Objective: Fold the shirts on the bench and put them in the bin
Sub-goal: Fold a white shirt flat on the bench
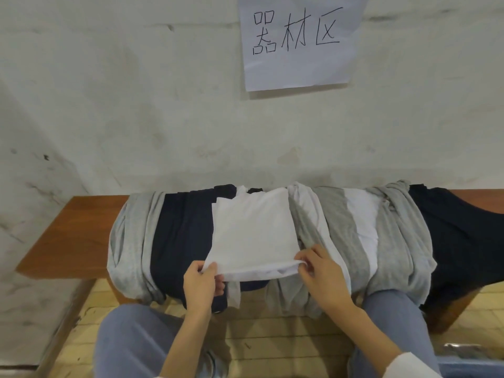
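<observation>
I have both hands on the folded white shirt point(251, 227), which lies on top of the other shirts draped across the wooden bench point(68, 236). The left hand point(200, 282) pinches its near left corner and the right hand point(324, 274) pinches its near right corner. The hands are apart, each clamped on the cloth.

My worry is the layers. The near edge shows several plies, and if a pinch has only the top ones, the lower ones will sag and the fold will open on the lift. A loose white strip hangs below the near edge between my hands. I cannot tell whether it belongs to this shirt. If it does, it will trail, and it may drag on the navy shirt point(182, 230) underneath. The right fingers sit just beside the grey shirt point(327, 222), so a careless grip could take that too.

The bench's front edge is right under my hands, with cloth hanging over it, and the wall stands close behind the pile. Bare bench shows only at the far left. A blue rim point(471, 362) at my lower right is probably the bin. The path to it crosses my right knee point(392, 309), so I judge the lift should go up and back first.
</observation>
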{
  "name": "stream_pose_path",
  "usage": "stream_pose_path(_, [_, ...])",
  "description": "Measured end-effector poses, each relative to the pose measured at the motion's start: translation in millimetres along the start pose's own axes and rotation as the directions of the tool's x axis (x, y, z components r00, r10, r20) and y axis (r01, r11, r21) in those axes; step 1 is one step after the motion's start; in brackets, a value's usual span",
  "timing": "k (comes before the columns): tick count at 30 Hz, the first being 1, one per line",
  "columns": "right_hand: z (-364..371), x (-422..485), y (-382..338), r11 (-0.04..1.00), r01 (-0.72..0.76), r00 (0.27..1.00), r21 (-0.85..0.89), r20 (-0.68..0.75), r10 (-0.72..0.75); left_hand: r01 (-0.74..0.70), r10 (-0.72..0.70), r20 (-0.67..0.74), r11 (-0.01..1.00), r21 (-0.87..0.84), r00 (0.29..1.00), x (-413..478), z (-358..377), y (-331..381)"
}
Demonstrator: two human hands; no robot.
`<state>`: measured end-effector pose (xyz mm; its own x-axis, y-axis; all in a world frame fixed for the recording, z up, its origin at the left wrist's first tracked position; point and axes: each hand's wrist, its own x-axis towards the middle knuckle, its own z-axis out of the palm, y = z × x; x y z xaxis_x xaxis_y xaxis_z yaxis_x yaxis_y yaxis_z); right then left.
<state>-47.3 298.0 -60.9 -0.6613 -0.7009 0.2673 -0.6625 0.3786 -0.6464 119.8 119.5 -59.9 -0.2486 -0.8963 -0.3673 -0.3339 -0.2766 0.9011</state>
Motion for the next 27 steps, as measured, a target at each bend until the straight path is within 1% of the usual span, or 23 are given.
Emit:
stream_pose_path(3, [8.8, -8.5, 11.7, 1.0, -0.019, 0.991, 0.001, 0.13, 0.018, 0.084, -0.084, -0.001, 0.996, 0.019, 0.996, -2.4, 3.8, -18.1])
stream_pose_path(5, [11.1, -11.5, 13.3, 0.999, -0.043, 0.985, 0.02, 0.167, 0.039, 0.078, -0.077, -0.024, 0.995, 0.057, 0.997, -2.5, 4.7, -23.6])
stream_pose_path(8, [10.5, -5.2, 6.1, 0.994, -0.08, 0.985, 0.079, 0.157, 0.067, -0.04, 0.055, -0.081, 0.984, 0.173, 0.995, -1.7, 3.2, -21.8])
stream_pose_path(9, [10.2, 1.2, 2.0, 0.989, -0.115, 0.987, 0.093, 0.127, 0.103, -0.085, 0.106, -0.088, 0.972, 0.219, 0.99, -1.6, 2.5, -19.6])
stream_pose_path(10, [10.1, 10.5, -3.4, 0.978, -0.179, 0.981, 0.106, 0.097, 0.169, -0.123, 0.148, -0.084, 0.96, 0.252, 0.985, -1.2, 2.3, -16.8])
stream_pose_path(11, [10.4, 21.4, -7.9, 0.957, -0.257, 0.966, 0.137, 0.08, 0.248, -0.152, 0.18, -0.074, 0.947, 0.282, 0.981, -0.5, 2.8, -13.8])
stream_pose_path(13, [11.1, 44.8, -15.0, 0.904, -0.391, 0.919, 0.171, 0.12, 0.375, -0.172, 0.196, -0.043, 0.931, 0.32, 0.98, 2.1, 3.7, -8.3])
stream_pose_path(15, [11.9, 64.4, -19.0, 0.863, -0.489, 0.862, 0.124, 0.222, 0.456, -0.171, 0.174, 0.023, 0.915, 0.366, 0.984, 8.5, 4.1, -5.8])
stream_pose_path(17, [13.2, 79.3, -19.8, 0.797, -0.592, 0.781, 0.121, 0.331, 0.53, -0.169, 0.131, 0.116, 0.887, 0.429, 0.985, 16.1, 4.2, -4.8])
stream_pose_path(18, [13.0, 83.9, -21.9, 0.762, -0.638, 0.735, 0.113, 0.384, 0.559, -0.152, 0.1, 0.147, 0.903, 0.401, 0.984, 19.1, 3.8, -4.3])
stream_pose_path(19, [13.2, 87.9, -22.5, 0.735, -0.671, 0.697, 0.1, 0.424, 0.579, -0.119, 0.066, 0.172, 0.94, 0.319, 0.983, 20.9, 3.2, -2.7])
stream_pose_path(20, [13.0, 90.4, -24.2, 0.715, -0.69, 0.677, 0.109, 0.448, 0.584, -0.07, 0.034, 0.188, 0.979, 0.191, 0.982, 21.3, 1.6, 0.5])
stream_pose_path(21, [13.3, 92.8, -26.3, 0.698, -0.698, 0.68, 0.16, 0.452, 0.577, -0.018, 0.006, 0.21, 0.998, 0.059, 0.978, 23.4, -0.2, 4.7])
stream_pose_path(22, [12.9, 94.1, -29.3, 0.673, -0.701, 0.693, 0.235, 0.447, 0.565, 0.04, -0.022, 0.247, 0.997, -0.07, 0.969, 26.0, -1.6, 9.8])
stream_pose_path(24, [12.5, 97.2, -33.4, 0.614, -0.703, 0.709, 0.359, 0.423, 0.565, 0.193, -0.087, 0.349, 0.94, -0.282, 0.933, 31.7, -1.6, 20.6])
stream_pose_path(25, [13.1, 98.3, -33.4, 0.604, -0.695, 0.719, 0.39, 0.394, 0.573, 0.258, -0.111, 0.397, 0.905, -0.339, 0.911, 34.1, -2.1, 25.1])
stream_pose_path(26, [14.1, 99.2, -31.3, 0.612, -0.675, 0.738, 0.413, 0.36, 0.571, 0.292, -0.117, 0.437, 0.886, -0.359, 0.892, 37.5, -3.3, 27.7])
stream_pose_path(27, [14.1, 101.1, -29.8, 0.639, -0.635, 0.772, 0.433, 0.331, 0.542, 0.314, -0.103, 0.501, 0.879, -0.358, 0.859, 42.2, -5.2, 29.8])
